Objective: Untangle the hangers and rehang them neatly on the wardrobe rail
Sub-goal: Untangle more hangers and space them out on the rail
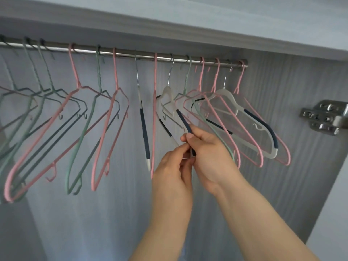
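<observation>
In the head view, my right grip [207, 153] is clenched around the navy-padded arm of a white hanger [168, 97], thumb on top, where the padding runs down into the palm. My left grip [174, 164] meets it from below and to the left, thumb and fingertips pinching what looks like the lower end of that same arm. The 2 grips touch. The hanger's metal hook sits on the rail [131, 55], up and left of both grips. A green hanger [187, 78] and several pink hangers [216, 76] cross close behind my right knuckles.

What the left fingers hold is hard to make out. The right grip covers the hanger's end, and only a pale sliver shows between them. At the far left the hangers are blurred and cut off by the frame edge, and I cannot separate the overlapping pink, green and dark wires.

The rail ends at the side wall [301, 91], with a second white hanger [226, 94] near that end. A metal hinge [325, 117] is fixed to the wall, well apart from the hangers. Left of my grips, an edge-on white hanger [144, 129] and a pink wire hanger [154, 110] hang with open gaps on the rail beside them. The wardrobe top [169, 21] sits just above the rail.
</observation>
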Motion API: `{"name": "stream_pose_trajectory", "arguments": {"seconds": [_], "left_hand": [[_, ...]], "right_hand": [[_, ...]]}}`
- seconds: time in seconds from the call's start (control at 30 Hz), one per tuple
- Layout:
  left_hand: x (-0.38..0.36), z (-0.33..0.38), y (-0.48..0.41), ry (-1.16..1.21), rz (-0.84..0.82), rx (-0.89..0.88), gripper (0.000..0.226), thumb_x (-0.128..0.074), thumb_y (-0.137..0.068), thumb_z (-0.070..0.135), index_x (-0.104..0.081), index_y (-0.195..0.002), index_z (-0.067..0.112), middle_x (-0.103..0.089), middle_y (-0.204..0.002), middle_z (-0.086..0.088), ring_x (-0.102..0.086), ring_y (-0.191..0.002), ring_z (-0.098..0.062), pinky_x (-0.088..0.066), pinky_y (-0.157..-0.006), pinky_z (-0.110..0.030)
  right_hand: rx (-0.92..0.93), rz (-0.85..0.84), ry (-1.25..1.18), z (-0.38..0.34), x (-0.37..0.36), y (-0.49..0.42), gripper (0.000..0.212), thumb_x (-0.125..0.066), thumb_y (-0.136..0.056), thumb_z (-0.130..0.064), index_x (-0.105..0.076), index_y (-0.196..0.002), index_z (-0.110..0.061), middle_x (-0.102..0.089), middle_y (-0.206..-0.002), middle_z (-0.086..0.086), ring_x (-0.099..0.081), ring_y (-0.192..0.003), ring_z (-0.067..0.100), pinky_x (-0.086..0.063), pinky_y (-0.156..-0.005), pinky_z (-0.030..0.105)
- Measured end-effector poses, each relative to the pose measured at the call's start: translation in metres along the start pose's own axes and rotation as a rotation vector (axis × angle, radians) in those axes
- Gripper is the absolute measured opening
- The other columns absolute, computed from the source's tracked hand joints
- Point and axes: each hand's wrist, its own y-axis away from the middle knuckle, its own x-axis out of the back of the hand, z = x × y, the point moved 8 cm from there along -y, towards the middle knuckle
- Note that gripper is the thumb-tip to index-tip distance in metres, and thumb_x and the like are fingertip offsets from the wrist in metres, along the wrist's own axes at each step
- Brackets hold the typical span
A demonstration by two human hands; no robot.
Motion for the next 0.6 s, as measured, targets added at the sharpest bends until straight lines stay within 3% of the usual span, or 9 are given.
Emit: {"name": "stream_pose_trajectory", "arguments": {"seconds": [0.07,0.2,0.27,0.33,0.4,0.5,0.6], "left_hand": [[0.003,-0.004,0.0,0.014,0.017,0.019,0.032,-0.052,-0.086,0.007,-0.061,-0.11,0.027,-0.066,-0.098,0.008,-0.055,-0.092,0.002,-0.045,-0.078,-0.009],[0.008,-0.009,0.001,0.015,0.04,0.036,0.033,-0.052,-0.085,0.006,-0.061,-0.109,0.028,-0.064,-0.094,0.012,-0.058,-0.088,0.001,-0.047,-0.076,-0.011],[0.01,-0.01,0.001,0.013,0.055,0.031,0.035,-0.054,-0.084,0.003,-0.06,-0.109,0.027,-0.061,-0.093,0.016,-0.058,-0.088,0.002,-0.046,-0.075,-0.009],[0.012,-0.008,0.003,0.004,0.079,0.008,0.039,-0.056,-0.082,0.0,-0.058,-0.11,0.027,-0.056,-0.093,0.018,-0.056,-0.087,0.0,-0.045,-0.072,-0.006],[0.016,-0.003,0.009,0.006,0.116,-0.021,0.044,-0.06,-0.08,0.002,-0.052,-0.11,0.033,-0.05,-0.094,0.016,-0.054,-0.083,-0.005,-0.043,-0.069,-0.007],[0.013,0.014,0.021,0.003,0.148,-0.143,0.037,-0.064,-0.079,0.018,-0.046,-0.103,0.038,-0.046,-0.087,0.017,-0.05,-0.071,-0.003,-0.039,-0.065,-0.006],[-0.014,0.022,0.034,-0.02,0.037,-0.232,0.022,-0.054,-0.08,0.032,-0.05,-0.102,0.035,-0.051,-0.088,0.016,-0.05,-0.071,0.008,-0.037,-0.064,0.0]], "right_hand": [[0.005,-0.012,-0.023,0.0,-0.005,0.0,0.014,-0.039,-0.097,-0.007,-0.053,-0.096,-0.01,-0.047,-0.072,-0.001,-0.051,-0.04,-0.001,-0.042,-0.042,0.011],[-0.016,-0.02,0.003,0.006,-0.014,0.0,0.014,-0.04,-0.096,-0.011,-0.053,-0.096,-0.015,-0.049,-0.072,-0.001,-0.053,-0.059,0.014,-0.047,-0.058,0.029],[-0.018,-0.056,0.052,0.003,-0.018,0.003,0.019,-0.04,-0.096,-0.012,-0.056,-0.088,-0.017,-0.055,-0.067,-0.005,-0.055,-0.058,0.01,-0.049,-0.061,0.029],[0.055,-0.097,0.29,-0.006,-0.018,0.009,0.015,-0.04,-0.097,-0.02,-0.054,-0.091,-0.019,-0.057,-0.074,-0.01,-0.055,-0.067,0.004,-0.047,-0.071,0.021],[0.235,-0.068,0.663,-0.024,-0.007,0.019,0.014,-0.041,-0.096,-0.028,-0.05,-0.105,-0.024,-0.049,-0.1,-0.006,-0.051,-0.091,0.007,-0.037,-0.084,0.018],[0.506,0.199,0.979,-0.064,0.025,0.031,0.04,-0.047,-0.092,-0.02,-0.047,-0.132,-0.021,-0.044,-0.13,-0.001,-0.046,-0.12,0.012,-0.028,-0.093,0.011],[0.432,0.213,1.157,-0.061,0.043,0.017,0.047,-0.047,-0.091,-0.013,-0.04,-0.137,-0.017,-0.046,-0.137,0.007,-0.047,-0.123,0.022,-0.032,-0.091,0.02]]}}
